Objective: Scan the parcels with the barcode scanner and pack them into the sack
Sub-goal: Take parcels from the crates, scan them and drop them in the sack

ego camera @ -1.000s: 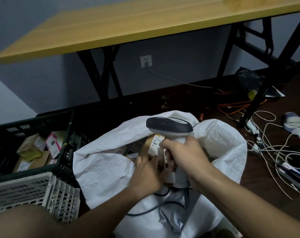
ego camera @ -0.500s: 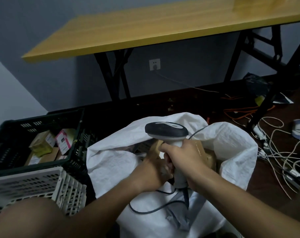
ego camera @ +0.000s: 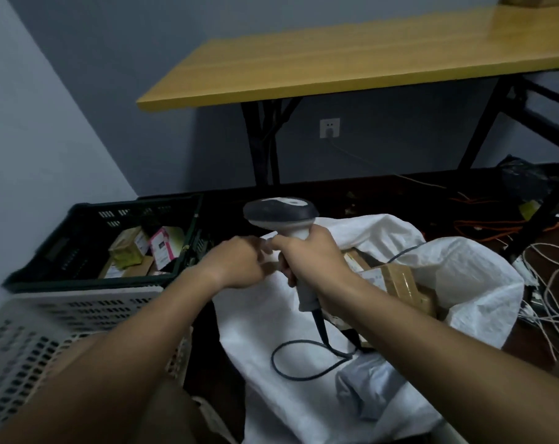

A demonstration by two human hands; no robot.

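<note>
My right hand [ego camera: 313,254] grips the handle of the grey barcode scanner [ego camera: 279,214], holding it upright over the left rim of the white sack [ego camera: 464,277]. The scanner's dark cable [ego camera: 303,363] loops down across the sack's front. My left hand [ego camera: 239,265] hovers just left of the scanner handle, blurred, fingers loosely curled, and I see nothing in it. A brown taped parcel [ego camera: 396,282] with a label lies inside the sack's mouth. More parcels [ego camera: 143,251] sit in the black crate [ego camera: 89,216] to the left.
A white perforated crate [ego camera: 47,325] stands in front of the black one, by my left arm. A yellow-topped table [ego camera: 352,62] on black legs stands behind. Loose cables [ego camera: 547,283] cover the floor at the right. A grey plastic bag [ego camera: 368,389] lies on the sack.
My left hand has come up out of the sack, without the labelled parcel, and moved left. The scanner has shifted left with my right hand. The view has turned to the left.
</note>
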